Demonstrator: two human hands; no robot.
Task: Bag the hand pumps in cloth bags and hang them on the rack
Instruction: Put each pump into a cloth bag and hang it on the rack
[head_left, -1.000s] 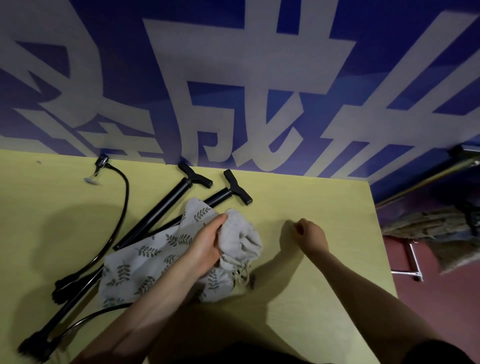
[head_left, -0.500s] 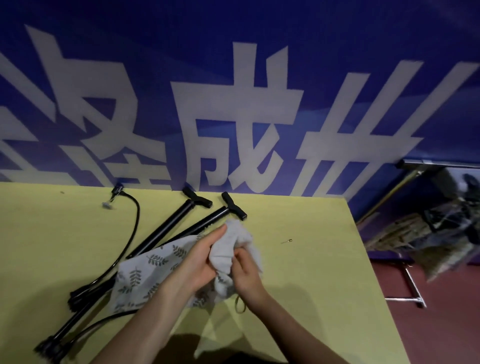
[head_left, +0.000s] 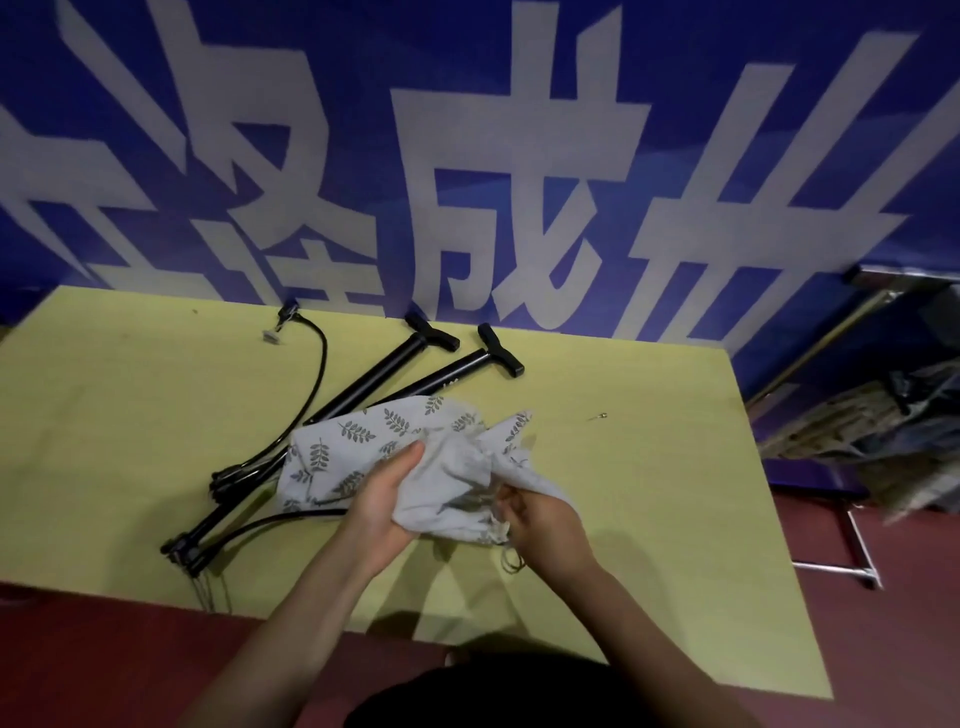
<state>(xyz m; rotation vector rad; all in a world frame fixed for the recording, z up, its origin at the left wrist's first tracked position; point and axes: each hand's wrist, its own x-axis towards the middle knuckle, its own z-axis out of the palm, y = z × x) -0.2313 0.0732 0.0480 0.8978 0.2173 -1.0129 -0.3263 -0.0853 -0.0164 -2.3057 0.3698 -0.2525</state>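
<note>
Cloth bag (head_left: 415, 457) is gripped between both hands, left (head_left: 382, 499) and right (head_left: 540, 525), overlapping 2 hand pumps (head_left: 384, 371).

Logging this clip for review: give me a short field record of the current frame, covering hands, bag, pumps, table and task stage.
left hand: grips the cloth bag's left side
right hand: pinches the bag near its mouth
cloth bag: leaf print, crumpled, partly lying over the pumps
hand pumps: two, black, side by side on the table, T-handles toward the banner, neither bagged
hoses: black, curving to the pumps' left
table: yellow
banner: blue with white characters, behind the table
stage: bag being opened, no pump inside yet
</note>
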